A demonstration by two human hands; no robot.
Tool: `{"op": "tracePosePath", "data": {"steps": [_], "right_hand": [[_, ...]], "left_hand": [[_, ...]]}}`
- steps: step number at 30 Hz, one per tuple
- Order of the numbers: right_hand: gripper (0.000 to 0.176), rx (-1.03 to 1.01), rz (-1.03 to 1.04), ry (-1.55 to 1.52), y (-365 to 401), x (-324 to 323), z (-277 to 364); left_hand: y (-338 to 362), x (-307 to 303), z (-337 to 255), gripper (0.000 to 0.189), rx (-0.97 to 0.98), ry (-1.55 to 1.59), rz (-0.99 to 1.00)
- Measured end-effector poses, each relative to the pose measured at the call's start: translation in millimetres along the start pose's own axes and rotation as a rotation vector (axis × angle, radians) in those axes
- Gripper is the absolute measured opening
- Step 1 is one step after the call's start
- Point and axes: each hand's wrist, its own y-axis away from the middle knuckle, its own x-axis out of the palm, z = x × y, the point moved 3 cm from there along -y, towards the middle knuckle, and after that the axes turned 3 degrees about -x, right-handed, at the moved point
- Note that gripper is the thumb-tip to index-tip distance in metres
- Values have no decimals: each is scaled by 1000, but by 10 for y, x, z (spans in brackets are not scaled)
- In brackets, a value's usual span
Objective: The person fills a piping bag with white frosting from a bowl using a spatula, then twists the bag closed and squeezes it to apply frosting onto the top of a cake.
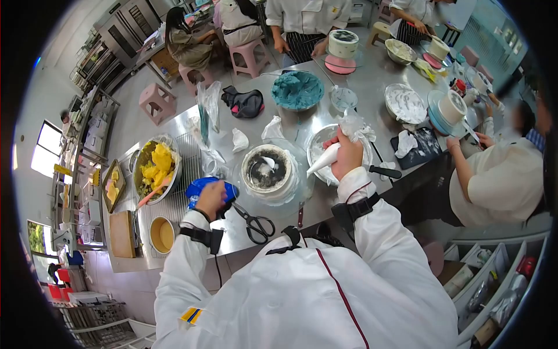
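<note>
My right hand [349, 153] is closed around a piping bag [324, 159] of white cream, its tip pointing down and left beside the cake. The bag is over a bowl [314, 143] smeared with white cream. A round cake [288, 185] with pale sides and a dark top bearing a white dab stands on a clear turntable [306, 189] in front of me. My left hand [211, 200] lies over a shiny blue packet [197, 187], fingers curled on it; the fingertips are partly hidden. Black-handled scissors [256, 225] lie just right of that hand.
A bowl of yellow cream [158, 163], a cake tin [163, 234] and a wooden board [122, 234] are left. Teal cream [297, 90] fills a bowl beyond the cake. A red-handled knife [300, 215] lies near the front edge. Other people work across and at right.
</note>
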Motion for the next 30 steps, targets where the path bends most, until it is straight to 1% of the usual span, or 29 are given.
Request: {"op": "tracePosePath", "data": {"steps": [1,2,3,5,9,11,12,13,15,16,17,19,21,23,24,25,27,28,29,30], "right_hand": [[13,32,-38,2,32,-34,-70],[13,49,-57,-46,65,-42,-123],[13,50,-60,-45,92,-37,-146],[13,64,-109,-46,161,-45,-178],[13,42,-128,-2,183,-172,-281],[12,20,-185,14,219,-224,-287],[12,16,-193,15,239,-246,-293],[11,8,-225,11,259,-272,-310],[12,-4,-256,-1,279,-285,-343],[10,-14,-271,13,305,-291,-361],[10,-24,-287,26,324,-293,-381],[12,-29,-298,32,320,-291,-439],[15,-32,-313,40,297,-307,-523],[24,-80,-303,31,235,-316,-606],[27,-110,-299,60,268,-264,-585],[27,-111,-307,52,255,-264,-620],[25,-156,-307,56,186,-265,-690],[25,-169,-331,38,151,-259,-724],[25,-171,-335,32,130,-275,-741],[26,-131,-342,53,175,-201,-664]], "left_hand": [[-105,42,386,54,-165,112,65],[-79,135,591,62,-282,197,104],[-11,255,647,68,-325,305,158],[-6,390,722,72,-255,552,356],[-36,480,824,73,-238,546,347],[46,528,854,70,-353,528,419],[105,541,842,62,-379,486,504],[160,573,843,62,-383,480,510],[263,646,828,52,-391,455,475],[213,666,879,45,-302,523,431],[230,674,904,45,-300,514,431],[299,756,888,43,-346,537,565],[370,801,893,45,-365,459,570],[412,831,868,47,-409,455,579],[409,824,872,51,-362,461,517],[402,811,897,51,-363,450,517],[416,814,906,54,-371,492,602],[441,835,910,55,-371,473,611],[457,848,907,55,-370,466,612],[483,869,890,51,-385,485,625]]}}
